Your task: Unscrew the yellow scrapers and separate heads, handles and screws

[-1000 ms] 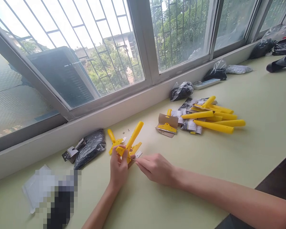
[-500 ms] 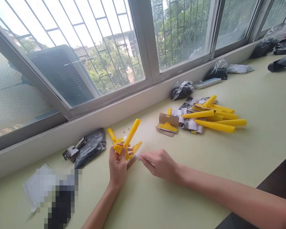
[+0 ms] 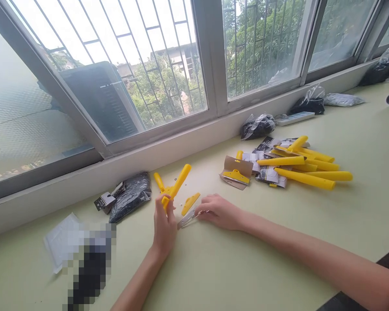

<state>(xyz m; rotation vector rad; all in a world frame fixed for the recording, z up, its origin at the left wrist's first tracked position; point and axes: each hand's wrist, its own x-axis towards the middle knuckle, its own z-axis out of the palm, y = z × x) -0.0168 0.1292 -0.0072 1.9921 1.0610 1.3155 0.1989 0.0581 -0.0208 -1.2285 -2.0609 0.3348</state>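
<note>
My left hand (image 3: 164,222) is closed round the head end of a yellow scraper handle (image 3: 180,178), which tilts up and to the right. The closed fingers of my right hand (image 3: 218,211) are at the near end of a flat metal blade (image 3: 187,217) and seem to pinch it. A thin silvery thing shows under those fingers, too small to make out. Just beyond the blade a loose yellow clamp plate (image 3: 190,203) lies on the table. Behind my left hand rests another yellow scraper handle (image 3: 158,181), with several small nuts or screws scattered around.
To the right is a pile of yellow scrapers (image 3: 304,166) with printed cards; beside it lies a scraper in brown card (image 3: 236,172). A black plastic bag (image 3: 132,196) and a clear packet (image 3: 63,242) lie left. More bags (image 3: 257,126) line the window sill.
My right hand has gone from holding a thin metal tool against the scraper head to the blade on the table. The scraper handle in my left hand has separated from the clamp plate area.
</note>
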